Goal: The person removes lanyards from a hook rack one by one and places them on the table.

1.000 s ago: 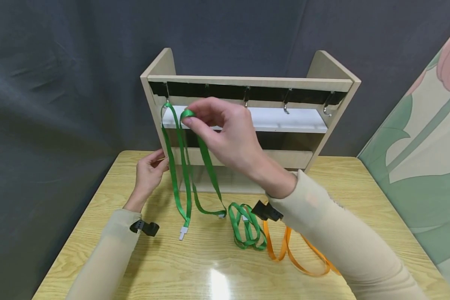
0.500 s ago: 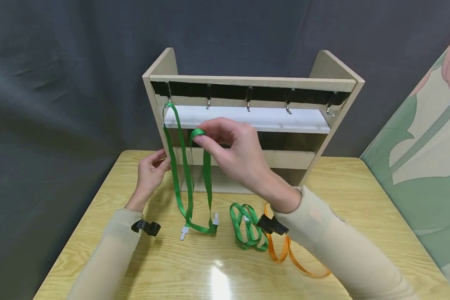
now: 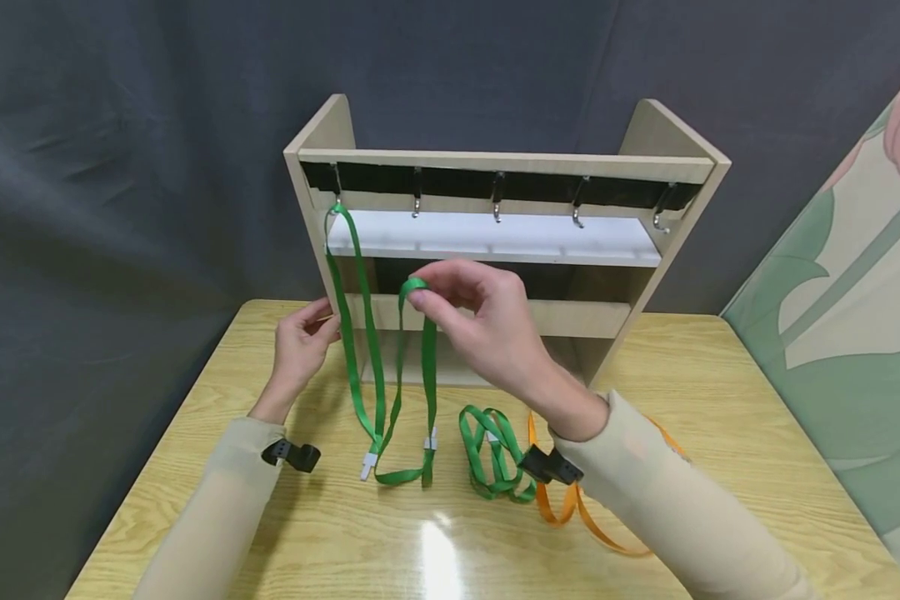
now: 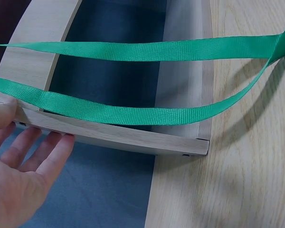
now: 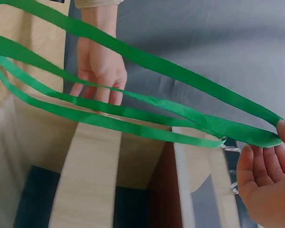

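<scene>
My right hand (image 3: 487, 325) pinches the top loop of a green lanyard (image 3: 430, 367) between thumb and index finger, in front of a wooden hook rack (image 3: 577, 318). Its strands hang to the table, with a pale clip (image 3: 431, 439) low down. Another green lanyard (image 3: 372, 358) hangs from the leftmost hook, its clip (image 3: 368, 467) hanging low in front of the rack. My left hand (image 3: 300, 350) holds the rack's left side panel; in the left wrist view the thumb and fingers (image 4: 57, 154) lie on opposite faces of that panel (image 4: 133, 134).
A bundled green lanyard (image 3: 486, 492) lies on the table (image 3: 307, 542), right of the held one. Beside it lies an orange lanyard (image 3: 568, 504), partly hidden by the right forearm. Several metal hooks (image 3: 497, 208) line the rack's black strip.
My right hand has moved down and to the right with the green lanyard, away from the leftmost hook. The lanyard's lower end has swung left. My left hand stays on the rack.
</scene>
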{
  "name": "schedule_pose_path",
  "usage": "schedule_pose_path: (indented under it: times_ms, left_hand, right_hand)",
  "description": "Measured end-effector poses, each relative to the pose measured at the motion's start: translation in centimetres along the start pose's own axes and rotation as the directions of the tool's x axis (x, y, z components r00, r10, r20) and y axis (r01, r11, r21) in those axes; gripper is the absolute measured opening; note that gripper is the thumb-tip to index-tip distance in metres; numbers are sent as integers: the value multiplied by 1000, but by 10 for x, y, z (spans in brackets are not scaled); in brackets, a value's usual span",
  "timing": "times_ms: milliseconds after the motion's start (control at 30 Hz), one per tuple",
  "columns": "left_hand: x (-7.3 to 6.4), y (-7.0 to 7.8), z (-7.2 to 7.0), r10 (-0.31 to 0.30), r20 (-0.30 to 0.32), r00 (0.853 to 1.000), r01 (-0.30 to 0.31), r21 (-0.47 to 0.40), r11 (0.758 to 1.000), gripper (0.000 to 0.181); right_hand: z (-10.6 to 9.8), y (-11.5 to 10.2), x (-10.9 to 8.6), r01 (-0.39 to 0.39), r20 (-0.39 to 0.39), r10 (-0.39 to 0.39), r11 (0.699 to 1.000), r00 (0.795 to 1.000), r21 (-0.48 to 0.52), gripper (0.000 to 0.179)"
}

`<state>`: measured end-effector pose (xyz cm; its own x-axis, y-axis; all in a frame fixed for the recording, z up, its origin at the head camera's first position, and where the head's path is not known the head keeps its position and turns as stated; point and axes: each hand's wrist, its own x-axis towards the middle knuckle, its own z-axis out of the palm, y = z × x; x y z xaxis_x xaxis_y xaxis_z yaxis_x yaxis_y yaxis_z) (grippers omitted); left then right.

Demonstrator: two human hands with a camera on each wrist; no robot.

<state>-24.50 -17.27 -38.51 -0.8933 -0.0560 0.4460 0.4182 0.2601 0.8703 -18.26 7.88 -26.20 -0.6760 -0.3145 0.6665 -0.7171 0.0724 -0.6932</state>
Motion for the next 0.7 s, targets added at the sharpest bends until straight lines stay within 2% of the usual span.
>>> schedule_pose_path:
  times_ms: [167, 400, 700]
  left_hand:
    - [0, -2, 0, -5, -2, 1000, 5, -7, 1000, 29]
    - [1, -1, 0, -18, 0, 1000, 18, 15, 1000, 30]
    - [1, -1, 1, -10, 4, 1000, 10, 15, 1000, 29]
  right_hand:
    - [-3, 13, -6, -60, 1, 60, 998, 998, -14, 9]
    - [-7, 28, -13, -95, -3, 95, 995, 995, -32, 9]
    - [-15, 38, -17, -139, -39, 135, 979, 990, -150, 9]
